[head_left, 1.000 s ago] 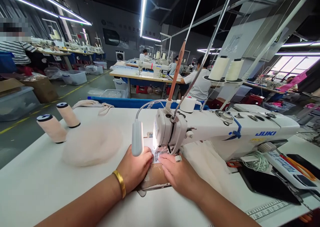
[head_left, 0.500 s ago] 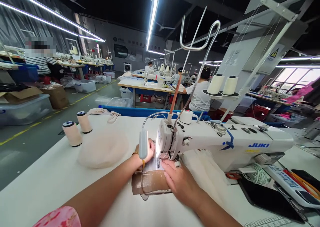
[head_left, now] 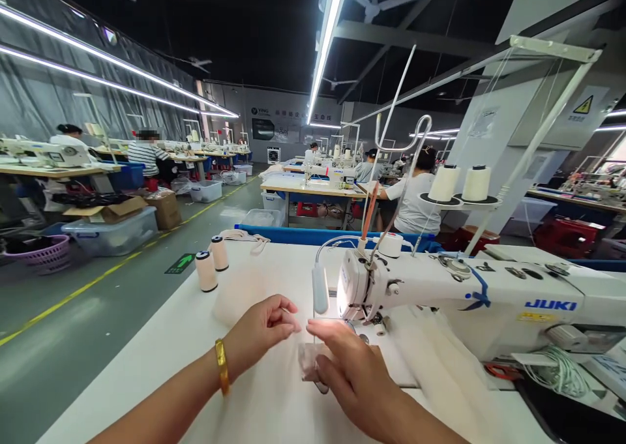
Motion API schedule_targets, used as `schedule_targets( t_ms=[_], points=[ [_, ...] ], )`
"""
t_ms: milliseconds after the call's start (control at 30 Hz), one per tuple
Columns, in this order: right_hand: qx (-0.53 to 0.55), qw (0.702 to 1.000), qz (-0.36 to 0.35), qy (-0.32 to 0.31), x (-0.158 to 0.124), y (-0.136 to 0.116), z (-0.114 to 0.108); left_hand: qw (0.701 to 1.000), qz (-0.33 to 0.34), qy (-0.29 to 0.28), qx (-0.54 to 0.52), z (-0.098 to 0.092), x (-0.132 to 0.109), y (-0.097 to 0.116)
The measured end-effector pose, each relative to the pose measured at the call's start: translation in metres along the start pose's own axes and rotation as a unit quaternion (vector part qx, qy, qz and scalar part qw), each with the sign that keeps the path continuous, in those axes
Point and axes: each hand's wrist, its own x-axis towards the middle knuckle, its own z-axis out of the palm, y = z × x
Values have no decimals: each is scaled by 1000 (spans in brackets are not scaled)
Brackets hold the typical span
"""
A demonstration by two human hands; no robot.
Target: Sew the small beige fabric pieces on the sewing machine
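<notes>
My left hand [head_left: 261, 330], with a gold bangle on the wrist, is closed in a pinch just left of the needle area; what it pinches is too fine to make out. My right hand [head_left: 345, 366] reaches toward it, fingertips almost touching the left ones, fingers closed over a small sheer brownish fabric piece [head_left: 309, 364]. Both hands hover in front of the white JUKI sewing machine [head_left: 464, 294]. Its small gooseneck lamp [head_left: 320, 289] hangs just above my fingertips.
Two thread cones [head_left: 205, 271] and a pale fabric pile [head_left: 239, 287] lie on the white table [head_left: 161, 359] at left. White fabric [head_left: 440, 359] drapes under the machine arm, with a coiled cable [head_left: 557, 372] at right. Two cones [head_left: 445, 183] sit on the thread stand. Other people sew behind.
Both hands have pulled back from the presser foot toward me and come together at the fingertips. The sheer piece came away from the needle with them. The view has tilted up.
</notes>
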Motion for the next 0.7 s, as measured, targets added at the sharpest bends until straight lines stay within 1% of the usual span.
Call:
schedule_targets(
  t_ms=[33, 100, 133, 167, 200, 267, 300, 333, 367, 400, 467, 500, 533, 567, 633, 700],
  points=[
    [21, 999, 25, -12, 8, -6, 0, 1000, -2, -21, -11, -1, -8, 3],
    [95, 991, 67, -68, 24, -11, 3, 997, 7, -70, -34, -3, -23, 8],
    [148, 979, 85, -107, 30, -10, 7, 995, 18, -92, -43, -4, -31, 11],
    [205, 961, 105, -155, 36, -7, 11, 992, 26, -112, -47, -6, -38, 13],
    [263, 934, 126, -208, 41, -3, 16, 990, 27, -127, -48, -8, -46, 15],
    [360, 862, 182, -306, 48, 7, 29, 989, 1, -141, -38, -16, -57, 18],
    [397, 827, 211, -336, 50, 11, 35, 990, -16, -139, -26, -22, -61, 18],
    [432, 797, 237, -351, 53, 15, 41, 991, -29, -131, -10, -29, -62, 16],
    [465, 774, 258, -343, 56, 17, 46, 992, -35, -117, 8, -37, -62, 14],
    [496, 763, 270, -315, 60, 18, 51, 994, -31, -97, 31, -45, -59, 11],
    [541, 760, 274, -234, 73, 19, 58, 994, -2, -29, 102, -62, -46, 0],
    [552, 766, 270, -189, 81, 19, 61, 988, 22, 17, 151, -70, -37, -6],
    [553, 776, 267, -147, 92, 20, 65, 974, 48, 75, 207, -78, -26, -13],
    [547, 786, 267, -109, 103, 21, 69, 962, 60, 117, 239, -84, -15, -20],
    [524, 806, 274, -32, 127, 25, 79, 941, 70, 176, 280, -96, 9, -33],
    [487, 826, 284, 28, 149, 33, 91, 916, 77, 229, 321, -105, 31, -44]
  ],
)
